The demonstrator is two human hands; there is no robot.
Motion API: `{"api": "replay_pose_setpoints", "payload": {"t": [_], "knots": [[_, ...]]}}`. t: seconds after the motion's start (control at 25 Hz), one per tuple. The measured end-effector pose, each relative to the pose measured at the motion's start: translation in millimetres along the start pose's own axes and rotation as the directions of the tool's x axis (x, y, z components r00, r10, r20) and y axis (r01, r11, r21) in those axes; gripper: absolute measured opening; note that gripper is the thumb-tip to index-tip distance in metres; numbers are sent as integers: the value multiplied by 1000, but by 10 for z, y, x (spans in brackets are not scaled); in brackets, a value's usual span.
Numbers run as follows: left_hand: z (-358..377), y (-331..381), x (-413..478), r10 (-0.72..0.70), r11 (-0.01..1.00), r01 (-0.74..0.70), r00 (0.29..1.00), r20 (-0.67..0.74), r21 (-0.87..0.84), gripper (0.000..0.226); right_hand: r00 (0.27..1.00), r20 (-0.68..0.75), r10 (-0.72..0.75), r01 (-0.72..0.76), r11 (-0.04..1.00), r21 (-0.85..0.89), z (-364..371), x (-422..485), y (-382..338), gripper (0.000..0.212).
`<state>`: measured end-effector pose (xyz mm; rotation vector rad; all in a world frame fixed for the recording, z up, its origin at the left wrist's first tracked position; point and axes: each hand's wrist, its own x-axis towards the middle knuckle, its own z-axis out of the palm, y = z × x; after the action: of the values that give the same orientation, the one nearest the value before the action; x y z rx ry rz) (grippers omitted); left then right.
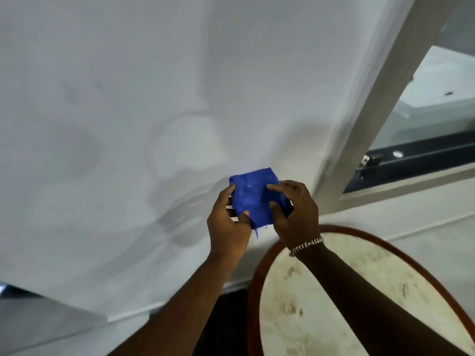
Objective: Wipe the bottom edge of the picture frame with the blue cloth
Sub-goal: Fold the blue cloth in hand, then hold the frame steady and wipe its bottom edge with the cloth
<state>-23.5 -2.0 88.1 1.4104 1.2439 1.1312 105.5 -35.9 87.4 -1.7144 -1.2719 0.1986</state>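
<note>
A folded blue cloth (254, 194) is held up in front of a white wall, just below the middle of the view. My left hand (228, 224) pinches its left side, thumb on the front. My right hand (295, 211), with a silver bracelet at the wrist, grips its right side. A loose thread hangs from the cloth's lower edge. No picture frame shows in this view.
A round table (359, 265) with a pale marbled top and reddish-brown wooden rim sits at the lower right, under my right forearm. A window (424, 129) with a grey frame fills the upper right. The white wall (128, 124) spans the left and centre, with a baseboard low down.
</note>
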Motion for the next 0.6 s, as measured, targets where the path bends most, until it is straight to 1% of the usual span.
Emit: {"api": "replay_pose_setpoints", "payload": {"t": [0.08,0.12,0.2,0.24,0.32,0.4,0.48,0.6], "knots": [[-225,579,91,174,985,-174,985,-12,6,59,988,-93,-126,128,992,10,-219,222,-501,37],[-342,871,132,269,963,-269,963,-21,8,58,971,-148,-190,194,981,13,-331,324,-742,36],[-556,1401,228,448,894,-447,893,-45,32,56,916,-254,-311,328,944,28,-526,537,-1192,36],[-694,1693,304,531,847,-529,845,-60,47,55,883,-305,-357,389,920,49,-612,669,-1471,38],[-916,2161,408,628,778,-625,775,-64,69,57,844,-370,-389,456,883,112,-744,844,-1920,46],[-1169,2640,502,719,695,-715,692,-66,76,60,778,-431,-457,553,823,126,-881,1031,-2392,53],[-1391,3059,570,806,592,-800,589,-68,98,61,700,-500,-510,631,769,100,-967,1217,-2804,55],[-1614,3595,684,893,450,-881,441,-90,146,61,587,-605,-539,692,722,28,-1047,1481,-3268,54]]}}
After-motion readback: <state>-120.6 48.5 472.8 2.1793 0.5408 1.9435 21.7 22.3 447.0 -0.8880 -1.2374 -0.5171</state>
